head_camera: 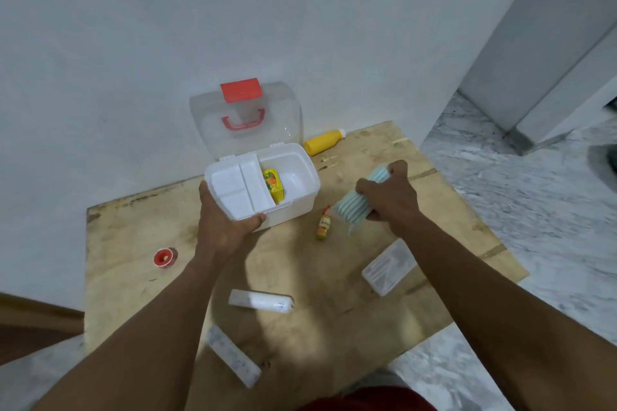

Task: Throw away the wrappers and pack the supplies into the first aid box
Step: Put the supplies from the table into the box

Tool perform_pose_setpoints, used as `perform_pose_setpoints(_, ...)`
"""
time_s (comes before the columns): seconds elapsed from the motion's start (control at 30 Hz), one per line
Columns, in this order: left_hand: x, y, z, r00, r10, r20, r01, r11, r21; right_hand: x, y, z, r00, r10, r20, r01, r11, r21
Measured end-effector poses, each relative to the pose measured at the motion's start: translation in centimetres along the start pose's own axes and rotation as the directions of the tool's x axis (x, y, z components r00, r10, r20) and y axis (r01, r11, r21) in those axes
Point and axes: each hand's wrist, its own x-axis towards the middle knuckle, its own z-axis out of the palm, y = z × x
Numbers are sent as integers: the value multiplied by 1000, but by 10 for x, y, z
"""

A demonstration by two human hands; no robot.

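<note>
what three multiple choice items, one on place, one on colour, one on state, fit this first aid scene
1. Where is the yellow carton? A on a shelf B in the box C in a bag
2. The box handle is: A blue B white C red
3. The box lid is: A open B shut C taken off
Answers: 1 B, it sits inside the box's big compartment; 2 C, red against the clear lid; 3 A, it stands raised behind the box.

The first aid box [297, 207] is white, its lid [283, 123] clear with red latch [239, 89] and handle [242, 125] (the carton [274, 185] inside is yellow); the mask stack [352, 207] is pale green.
</note>
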Motion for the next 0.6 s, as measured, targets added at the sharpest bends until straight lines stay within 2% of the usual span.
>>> perform_pose_setpoints(0.17,-2,7,0,1000,-1,13,2,999,-53,1,-45,7,979,-196,-52,202,970,134)
perform_pose_setpoints(0.27,1,6,-1,1000,-7,12,8,999,-45,4,-64,24,953,-301,-25,302,948,98)
perform_pose_setpoints(0.6,4,4,-1,996,-82,16,83,996,-21,27,-55,62,872,-409,270,426,905,-3)
